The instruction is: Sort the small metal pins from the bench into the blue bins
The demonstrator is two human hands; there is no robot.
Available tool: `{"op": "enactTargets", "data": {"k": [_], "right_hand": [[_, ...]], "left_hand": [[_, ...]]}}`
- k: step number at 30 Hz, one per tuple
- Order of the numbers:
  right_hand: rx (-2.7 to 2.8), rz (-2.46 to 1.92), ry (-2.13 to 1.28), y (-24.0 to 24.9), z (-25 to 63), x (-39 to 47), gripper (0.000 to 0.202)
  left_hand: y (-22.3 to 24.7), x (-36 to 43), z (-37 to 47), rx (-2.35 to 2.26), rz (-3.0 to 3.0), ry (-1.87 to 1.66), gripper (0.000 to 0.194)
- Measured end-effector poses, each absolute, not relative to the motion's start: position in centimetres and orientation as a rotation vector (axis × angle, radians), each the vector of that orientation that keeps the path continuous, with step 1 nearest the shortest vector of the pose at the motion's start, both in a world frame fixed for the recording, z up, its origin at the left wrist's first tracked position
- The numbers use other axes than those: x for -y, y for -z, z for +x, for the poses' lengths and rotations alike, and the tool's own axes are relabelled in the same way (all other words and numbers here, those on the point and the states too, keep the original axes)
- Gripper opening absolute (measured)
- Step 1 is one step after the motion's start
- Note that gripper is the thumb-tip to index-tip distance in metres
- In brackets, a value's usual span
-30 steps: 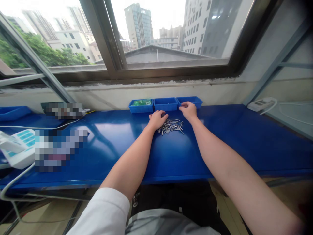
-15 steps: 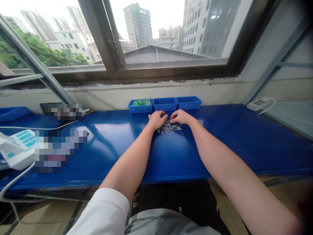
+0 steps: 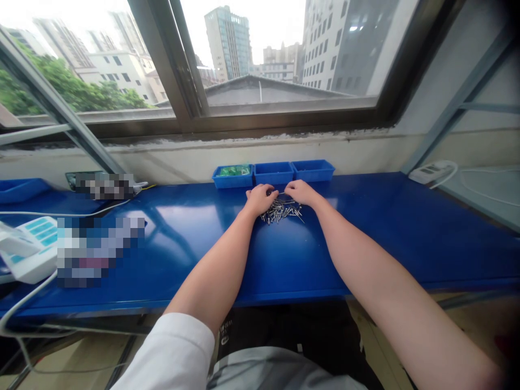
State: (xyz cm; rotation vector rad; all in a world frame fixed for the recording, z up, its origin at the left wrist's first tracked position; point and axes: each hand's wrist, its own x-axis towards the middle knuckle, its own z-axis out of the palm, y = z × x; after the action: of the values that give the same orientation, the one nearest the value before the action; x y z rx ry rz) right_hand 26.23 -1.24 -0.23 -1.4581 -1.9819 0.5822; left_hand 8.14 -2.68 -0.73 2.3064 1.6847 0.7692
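Observation:
A pile of thin, silvery screw-like metal pieces lies on the blue table, in front of the bins. My left hand rests at the pile's left edge with its fingers curled inward; what lies under its fingertips is hidden. At the far right of the pile, my right hand is closed in a pinch. A thin metal piece seems to stick out from those fingertips toward the left hand. The two hands are a short gap apart.
Behind the hands stand three blue bins; the left bin holds green packets. A white device with teal keys, cables and blurred-out items lie on the left. A power strip is at the back right. The window is beyond.
My right hand has shifted slightly away from the pile, up and to the right, uncovering more of the metal pieces. The left hand stays nearly in place.

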Motion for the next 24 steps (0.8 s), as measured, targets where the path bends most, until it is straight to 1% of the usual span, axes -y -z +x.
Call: {"op": "enactTargets", "data": {"k": [4,10,15,19,24], "right_hand": [[1.876,-1.449,-0.553,0.3,25.9,1.1,0.023],[1.963,-1.434,-0.371,0.2,24.6,1.4,0.028],[2.028,-1.414,-0.327,0.3,24.3,1.5,0.036],[2.024,-1.293,-0.451,0.3,24.3,1.5,0.041],[1.751,-1.088,-0.799,0.5,24.4,1.5,0.025]], "left_hand": [[0.5,2.9,8.2,-1.654,2.314,-0.787,0.037],[0.5,3.0,8.1,-1.436,2.401,-0.915,0.031],[0.7,2.7,8.0,-1.459,2.361,-0.934,0.035],[0.7,2.6,8.1,-1.526,2.295,-0.961,0.033],[0.5,2.8,8.2,-1.578,2.229,-0.965,0.032]]}}
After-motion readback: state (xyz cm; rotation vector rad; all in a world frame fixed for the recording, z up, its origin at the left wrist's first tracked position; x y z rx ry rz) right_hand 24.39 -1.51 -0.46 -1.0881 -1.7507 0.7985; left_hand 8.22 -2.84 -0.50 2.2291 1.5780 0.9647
